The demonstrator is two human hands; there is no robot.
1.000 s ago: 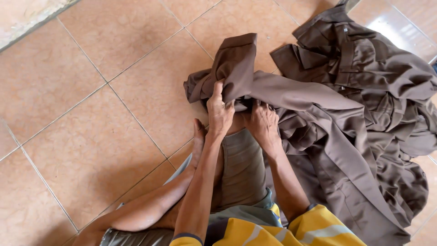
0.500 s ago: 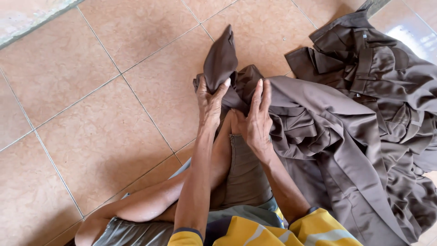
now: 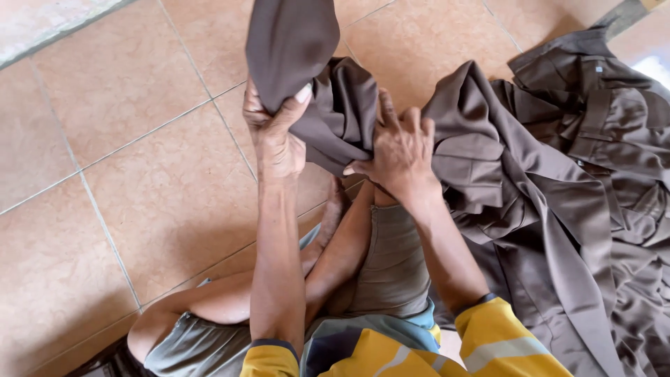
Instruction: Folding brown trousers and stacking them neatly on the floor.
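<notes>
I sit on a tiled floor with a brown garment (image 3: 488,160) spread from my knee out to the right. My left hand (image 3: 274,132) grips one end of this cloth and holds it lifted, so a flap (image 3: 289,42) rises toward the top of the view. My right hand (image 3: 398,153) clutches the bunched fabric just right of the left hand, fingers spread over the folds above my bent knee (image 3: 391,258). Both hands are close together, almost touching.
More brown clothing (image 3: 600,91) with a collar and pocket lies crumpled at the upper right. Orange-tan floor tiles (image 3: 139,174) fill the left half. A pale strip of floor edge (image 3: 42,28) runs along the top left corner. My legs are folded beneath my arms.
My left hand has lifted the cloth end higher and toward the camera. The right hand has shifted its grip on the bunched fabric. The view has moved closer to the hands.
</notes>
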